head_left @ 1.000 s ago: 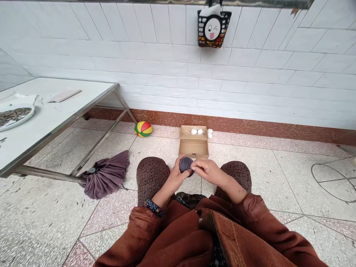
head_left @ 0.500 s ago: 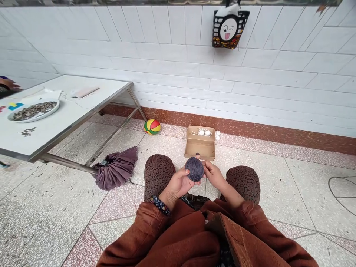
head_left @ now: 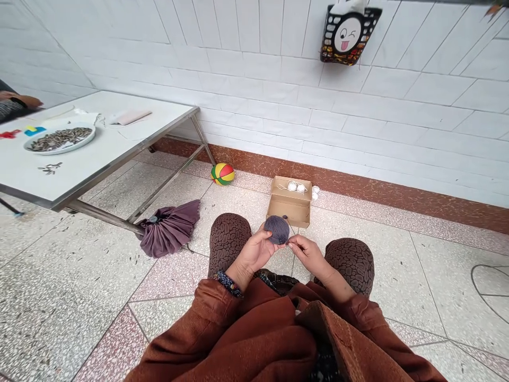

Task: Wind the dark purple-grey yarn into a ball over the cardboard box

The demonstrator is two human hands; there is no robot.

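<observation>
Between my knees, my left hand (head_left: 256,252) holds a grey-purple ball of yarn (head_left: 277,229), thumb on its near left side and fingers beneath. My right hand (head_left: 308,252) is pinched at the ball's lower right, closed on a dark yarn strand (head_left: 292,229). That strand runs up toward a small dark lump (head_left: 285,217) at the near edge of an open cardboard box (head_left: 294,209). White balls (head_left: 296,187) with string lie in the box's raised lid.
A white table (head_left: 131,139) at left bears a plate of seeds (head_left: 61,139) and a folded cloth. Below it lies a purple folded fabric (head_left: 170,228). A striped ball (head_left: 222,174) rests near the wall, where a black basket (head_left: 350,36) hangs. Another person's arm (head_left: 29,101) shows at far left.
My right hand has shifted down along the ball's right side, drawing the strand with it. The yarn ball has turned in my left hand. The whole view has shifted slightly.
</observation>
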